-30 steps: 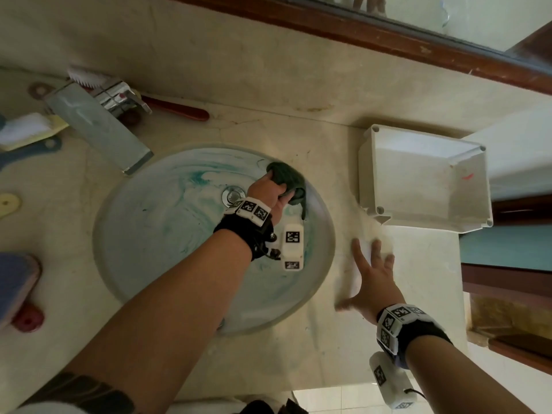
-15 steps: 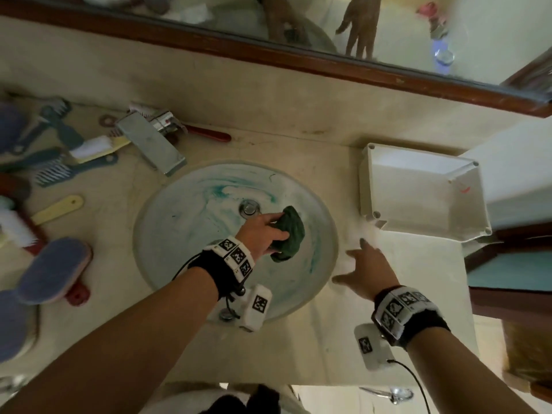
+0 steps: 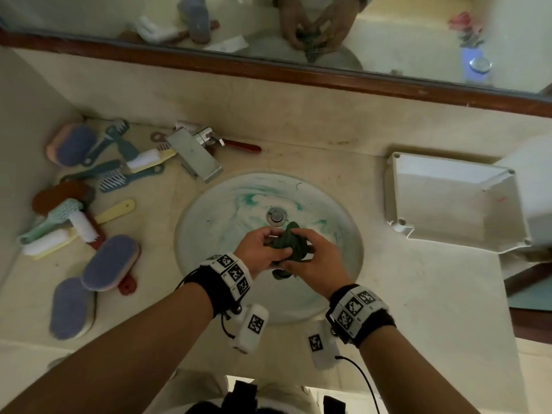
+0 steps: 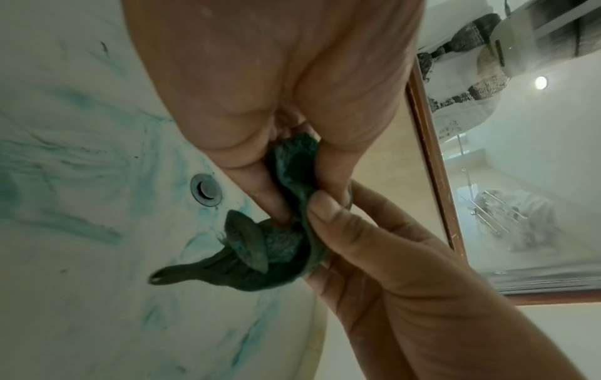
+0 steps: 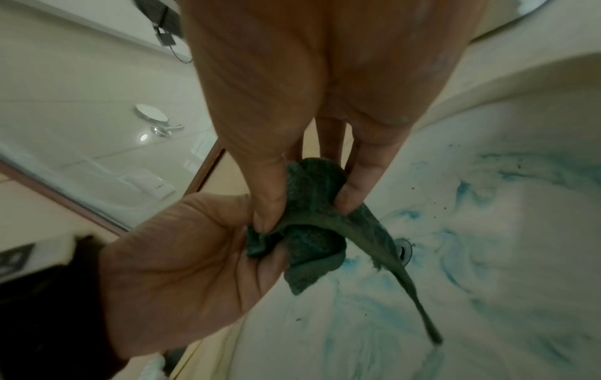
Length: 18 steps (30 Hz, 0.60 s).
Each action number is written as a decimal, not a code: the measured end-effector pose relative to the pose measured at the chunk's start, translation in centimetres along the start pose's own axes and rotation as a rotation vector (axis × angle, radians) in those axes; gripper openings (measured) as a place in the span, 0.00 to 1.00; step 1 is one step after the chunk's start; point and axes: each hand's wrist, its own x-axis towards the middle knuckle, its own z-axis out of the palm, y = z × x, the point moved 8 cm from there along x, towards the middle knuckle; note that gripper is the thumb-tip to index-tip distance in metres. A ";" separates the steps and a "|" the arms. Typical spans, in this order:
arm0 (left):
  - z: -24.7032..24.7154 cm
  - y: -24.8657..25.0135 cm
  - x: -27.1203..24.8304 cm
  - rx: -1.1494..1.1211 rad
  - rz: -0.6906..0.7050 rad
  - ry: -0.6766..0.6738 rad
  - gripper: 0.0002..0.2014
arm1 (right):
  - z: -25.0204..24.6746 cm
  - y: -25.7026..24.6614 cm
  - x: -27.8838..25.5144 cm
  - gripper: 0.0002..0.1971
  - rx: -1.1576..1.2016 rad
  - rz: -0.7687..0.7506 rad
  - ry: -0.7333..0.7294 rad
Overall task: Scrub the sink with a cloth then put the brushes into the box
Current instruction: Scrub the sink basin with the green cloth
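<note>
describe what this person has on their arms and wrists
Both forearms are bare, with no sleeves. Each wrist wears a black band topped by a white block of square black-and-white markers. A small white camera pod with one marker hangs under each wrist. A black cable runs from the right pod. The left hand and right hand wear no gloves.

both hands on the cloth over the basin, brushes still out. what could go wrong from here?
1. Blue-green smears remain across the sink; quitting now would likely leave it unscrubbed.
2. The left hand and right hand only pinch the bunched cloth, with a tail hanging loose; it might slip toward the drain.
3. The brushes lie left, the box right; carrying them across the basin risks drops.
</note>
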 end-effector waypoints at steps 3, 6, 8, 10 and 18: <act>-0.7 0.3 -0.2 0.052 -0.021 -0.041 0.14 | 0.9 0.0 0.5 0.25 0.008 0.014 0.054; -2.1 2.4 0.6 0.322 0.008 -0.102 0.17 | 1.3 1.1 1.3 0.21 0.129 0.132 0.129; -4.2 4.8 1.6 0.676 0.107 -0.082 0.20 | 1.4 2.9 1.6 0.20 0.259 0.256 0.210; -7.1 7.5 2.5 1.096 0.215 -0.017 0.22 | 1.7 4.6 1.4 0.18 0.418 0.382 0.295; -16.9 10.3 4.5 1.891 0.115 0.040 0.44 | 2.9 7.1 2.9 0.24 0.770 0.668 0.574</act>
